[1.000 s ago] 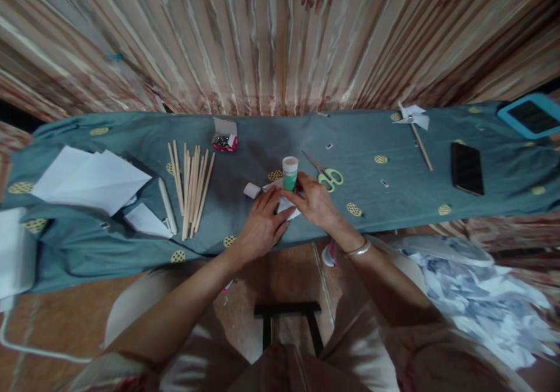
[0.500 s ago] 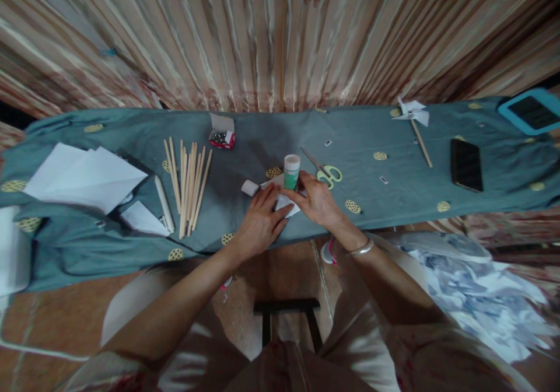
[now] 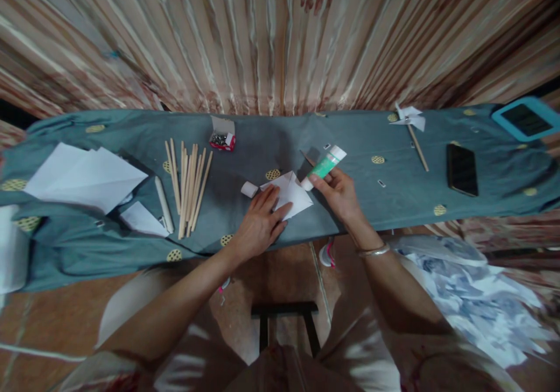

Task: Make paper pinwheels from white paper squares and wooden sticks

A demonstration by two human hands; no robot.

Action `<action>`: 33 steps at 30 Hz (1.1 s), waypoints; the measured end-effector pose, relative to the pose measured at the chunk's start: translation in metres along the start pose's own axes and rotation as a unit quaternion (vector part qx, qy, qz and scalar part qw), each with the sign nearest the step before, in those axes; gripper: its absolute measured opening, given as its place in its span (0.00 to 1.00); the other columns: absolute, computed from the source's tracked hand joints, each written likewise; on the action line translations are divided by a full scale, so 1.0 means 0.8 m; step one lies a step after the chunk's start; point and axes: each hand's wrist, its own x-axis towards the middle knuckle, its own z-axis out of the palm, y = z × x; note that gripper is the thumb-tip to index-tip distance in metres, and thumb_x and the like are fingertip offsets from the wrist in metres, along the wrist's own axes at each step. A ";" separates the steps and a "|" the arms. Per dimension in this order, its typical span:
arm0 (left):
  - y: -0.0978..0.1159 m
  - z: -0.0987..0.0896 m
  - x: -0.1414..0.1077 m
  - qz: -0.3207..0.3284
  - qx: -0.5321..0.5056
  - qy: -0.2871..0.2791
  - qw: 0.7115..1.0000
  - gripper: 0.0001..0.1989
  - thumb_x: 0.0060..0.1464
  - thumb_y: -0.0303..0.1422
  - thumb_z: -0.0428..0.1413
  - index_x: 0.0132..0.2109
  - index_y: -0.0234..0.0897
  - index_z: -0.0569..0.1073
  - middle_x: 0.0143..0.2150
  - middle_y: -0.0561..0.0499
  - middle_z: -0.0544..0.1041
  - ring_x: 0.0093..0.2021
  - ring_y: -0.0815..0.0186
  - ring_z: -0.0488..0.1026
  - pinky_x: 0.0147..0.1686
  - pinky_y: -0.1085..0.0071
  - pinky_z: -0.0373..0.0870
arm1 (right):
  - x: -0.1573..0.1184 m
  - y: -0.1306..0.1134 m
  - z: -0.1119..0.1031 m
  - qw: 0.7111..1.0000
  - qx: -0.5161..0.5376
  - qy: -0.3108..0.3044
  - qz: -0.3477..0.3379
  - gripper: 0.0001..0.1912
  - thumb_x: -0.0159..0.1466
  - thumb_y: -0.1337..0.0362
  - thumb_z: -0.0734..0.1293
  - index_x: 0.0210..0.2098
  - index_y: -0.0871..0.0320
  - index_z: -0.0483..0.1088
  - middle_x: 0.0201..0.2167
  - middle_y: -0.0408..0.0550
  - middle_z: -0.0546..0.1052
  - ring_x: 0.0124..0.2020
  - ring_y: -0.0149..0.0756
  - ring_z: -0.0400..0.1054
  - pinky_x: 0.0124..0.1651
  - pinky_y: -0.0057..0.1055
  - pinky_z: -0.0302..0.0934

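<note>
A folded white paper (image 3: 296,197) lies on the cloth-covered table in front of me. My left hand (image 3: 261,220) rests on its left part, palm down with the fingers apart. In my right hand (image 3: 339,192) is a green and white glue stick (image 3: 325,165), tilted, its lower end beside the paper's right edge. A small white cap (image 3: 249,189) sits just left of the paper. Scissors (image 3: 307,158) are mostly hidden behind the glue stick and my right hand.
Wooden sticks (image 3: 188,188), a white pen-like tool (image 3: 164,204) and paper sheets (image 3: 83,176) lie left. Behind is a box of metal pins (image 3: 223,140). A paper pinwheel (image 3: 410,118), phone (image 3: 462,169) and blue-framed device (image 3: 526,118) are right. A bag of paper scraps (image 3: 476,298) stands lower right.
My right hand has moved right, and the glue stick, upright before, now leans in its grip. More of the folded paper shows. My left hand has stayed in place.
</note>
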 end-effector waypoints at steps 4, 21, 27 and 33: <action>-0.005 -0.015 0.000 0.029 -0.024 0.043 0.998 0.19 0.66 0.36 0.51 0.61 0.37 0.69 0.66 0.37 0.67 0.70 0.49 0.58 0.65 0.45 0.61 | 0.002 -0.008 0.005 0.966 0.227 0.016 0.119 0.22 0.49 0.45 0.77 0.31 0.56 0.73 0.25 0.38 0.75 0.28 0.29 0.69 0.37 0.28 0.67; -0.062 -0.041 0.002 -0.115 0.003 0.075 0.991 0.16 0.60 0.31 0.55 0.55 0.36 0.74 0.53 0.42 0.78 0.53 0.56 0.75 0.54 0.57 0.73 | -0.006 -0.023 0.019 0.886 0.382 -0.039 0.258 0.18 0.44 0.55 0.82 0.30 0.57 0.78 0.30 0.43 0.83 0.30 0.30 0.77 0.42 0.27 0.76; -0.039 -0.036 0.013 -0.099 -0.066 0.098 0.988 0.17 0.60 0.34 0.58 0.55 0.36 0.74 0.51 0.43 0.79 0.50 0.59 0.77 0.52 0.60 0.74 | -0.006 -0.030 0.033 0.884 0.392 -0.051 0.251 0.21 0.42 0.53 0.83 0.32 0.55 0.80 0.30 0.39 0.82 0.28 0.24 0.75 0.36 0.19 0.73; -0.032 -0.034 0.021 -0.098 -0.084 0.113 0.985 0.16 0.60 0.36 0.59 0.54 0.36 0.74 0.49 0.44 0.80 0.49 0.59 0.77 0.50 0.62 0.74 | -0.005 -0.029 0.039 0.881 0.403 -0.043 0.245 0.18 0.42 0.56 0.83 0.29 0.55 0.79 0.29 0.39 0.82 0.29 0.25 0.75 0.40 0.20 0.73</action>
